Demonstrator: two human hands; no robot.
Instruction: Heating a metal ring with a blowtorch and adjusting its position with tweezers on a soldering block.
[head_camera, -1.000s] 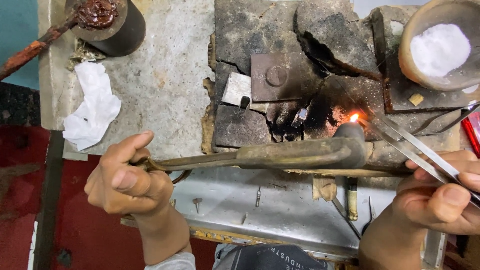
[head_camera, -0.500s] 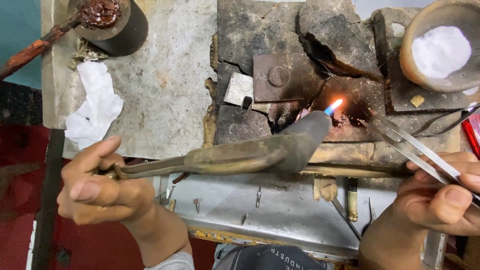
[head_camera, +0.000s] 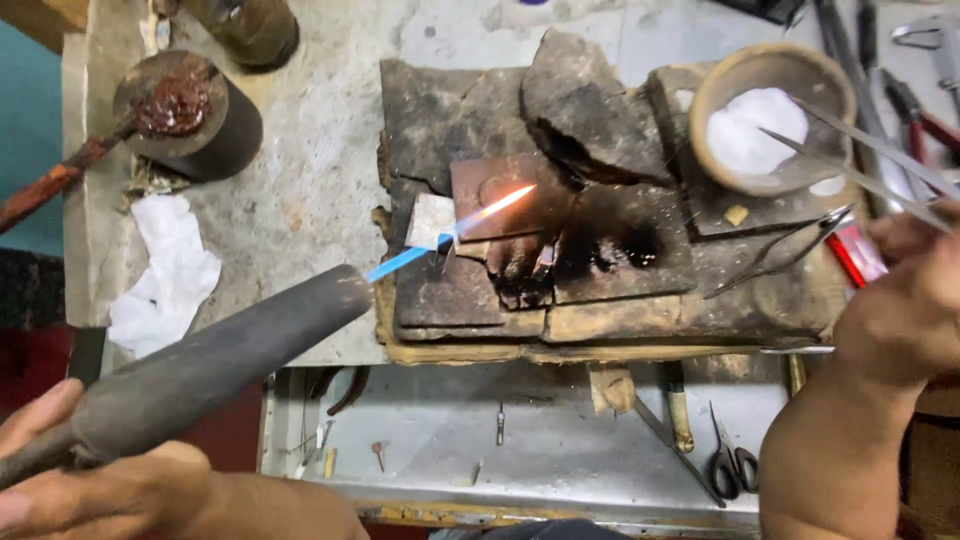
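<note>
- Torch (head_camera: 215, 360): it looks heavy and stiff, its tip hot; your left hand (head_camera: 110, 480) is wrapped around the back end at lower left.
- Tweezers (head_camera: 860, 150): thin and springy; your right hand (head_camera: 900, 300) pinches them at right.

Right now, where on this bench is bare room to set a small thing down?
The grey top is bare between the white cloth, the dark pot and the charred blocks. The tray below has some room among small bits. The right side, around the bowl and pliers, is crowded.
</note>
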